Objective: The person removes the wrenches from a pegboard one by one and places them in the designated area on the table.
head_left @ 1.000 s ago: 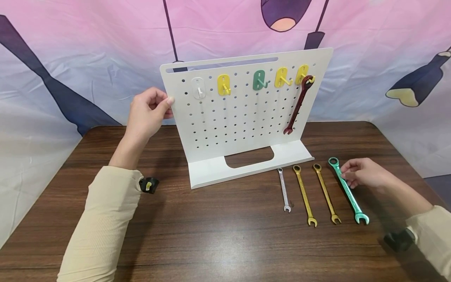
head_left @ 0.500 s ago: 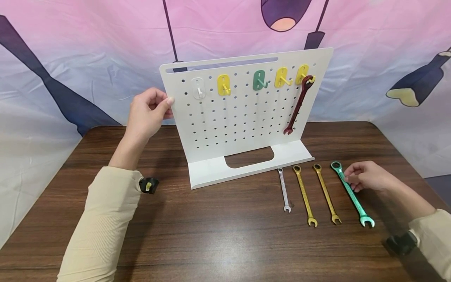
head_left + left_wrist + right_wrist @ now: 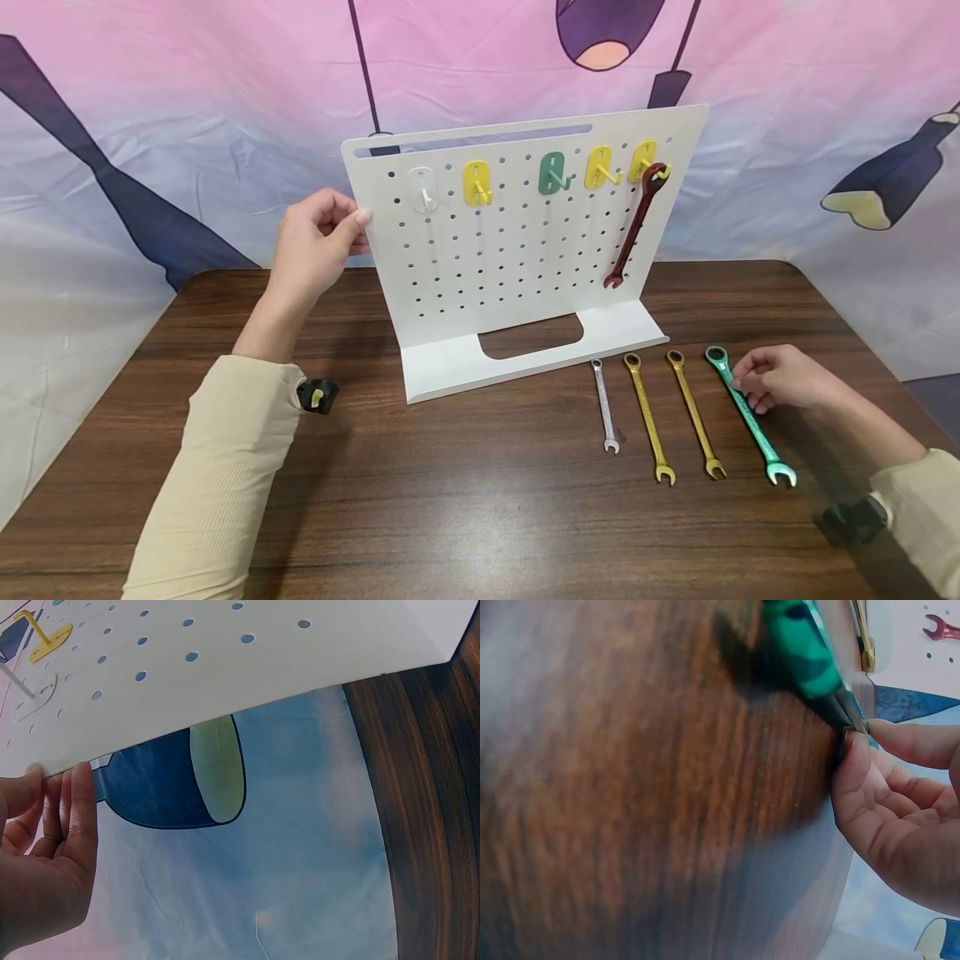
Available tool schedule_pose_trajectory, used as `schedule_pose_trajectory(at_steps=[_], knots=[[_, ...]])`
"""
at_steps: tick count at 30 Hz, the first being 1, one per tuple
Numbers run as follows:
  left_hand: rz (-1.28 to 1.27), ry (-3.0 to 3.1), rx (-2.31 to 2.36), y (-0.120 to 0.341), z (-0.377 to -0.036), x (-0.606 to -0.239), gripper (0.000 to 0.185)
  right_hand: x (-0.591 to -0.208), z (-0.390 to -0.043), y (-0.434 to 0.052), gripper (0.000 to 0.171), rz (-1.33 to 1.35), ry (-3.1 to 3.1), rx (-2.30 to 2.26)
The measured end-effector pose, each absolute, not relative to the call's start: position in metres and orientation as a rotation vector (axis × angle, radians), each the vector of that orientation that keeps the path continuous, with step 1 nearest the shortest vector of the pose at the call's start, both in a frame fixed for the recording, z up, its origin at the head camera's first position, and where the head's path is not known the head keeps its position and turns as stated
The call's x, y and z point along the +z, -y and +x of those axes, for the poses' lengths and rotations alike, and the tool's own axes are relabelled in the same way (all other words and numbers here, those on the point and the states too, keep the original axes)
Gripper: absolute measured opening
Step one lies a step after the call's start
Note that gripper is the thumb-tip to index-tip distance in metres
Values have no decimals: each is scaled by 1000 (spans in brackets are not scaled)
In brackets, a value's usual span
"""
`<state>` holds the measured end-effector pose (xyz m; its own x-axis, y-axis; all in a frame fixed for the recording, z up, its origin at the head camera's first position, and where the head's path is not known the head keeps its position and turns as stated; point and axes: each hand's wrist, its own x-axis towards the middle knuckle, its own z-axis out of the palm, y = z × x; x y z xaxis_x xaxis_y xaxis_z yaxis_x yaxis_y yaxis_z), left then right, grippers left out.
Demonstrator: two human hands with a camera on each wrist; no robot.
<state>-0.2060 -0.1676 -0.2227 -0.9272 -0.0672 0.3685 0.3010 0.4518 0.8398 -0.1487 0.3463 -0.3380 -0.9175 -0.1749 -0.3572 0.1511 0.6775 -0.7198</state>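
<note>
Looking down from the head view, the white perforated metal pegboard stand [image 3: 517, 242] is seen upright on the dark wooden table [image 3: 450, 500], its left edge held by the left hand [image 3: 315, 242], thumb in front and fingers curled behind. On the board a row of plastic hooks is fixed, one clear [image 3: 424, 190], yellow [image 3: 476, 182], one green [image 3: 552, 173], and two more yellow; from the rightmost hook a dark red combination wrench [image 3: 636, 225] is hung. On the table, just right of the stand's base, a small silver wrench [image 3: 604, 405], two gold wrenches [image 3: 649, 417] [image 3: 695, 413] and a long green combination wrench [image 3: 750, 417] are laid side by side. The green wrench is pinched near its ring end by the right hand [image 3: 780, 379], the open end resting on the wood.

From the left wrist view, the board's edge [image 3: 225, 697] is seen pressed between thumb and closed fingers [image 3: 71, 802]; a steady hold there would be judged best, so the stand is not tipped while tools are hung.

From the right wrist view, blurred, the green shank [image 3: 806, 652] is clamped between the fingertips [image 3: 855, 746] and thumb. A firmer grip nearer the ring is advised before lifting, so the ring can be guided squarely over a free hook. No containers are visible; the stand's bottom shelf [image 3: 450, 367] carries nothing that can be seen
</note>
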Motion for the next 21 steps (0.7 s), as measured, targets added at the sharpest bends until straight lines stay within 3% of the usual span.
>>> schedule_pose_trajectory(at_steps=[21], knots=[[-196,2362,-1462,168,-207,-223,18,-337,-149,-349,18,22,-2458,-1196]])
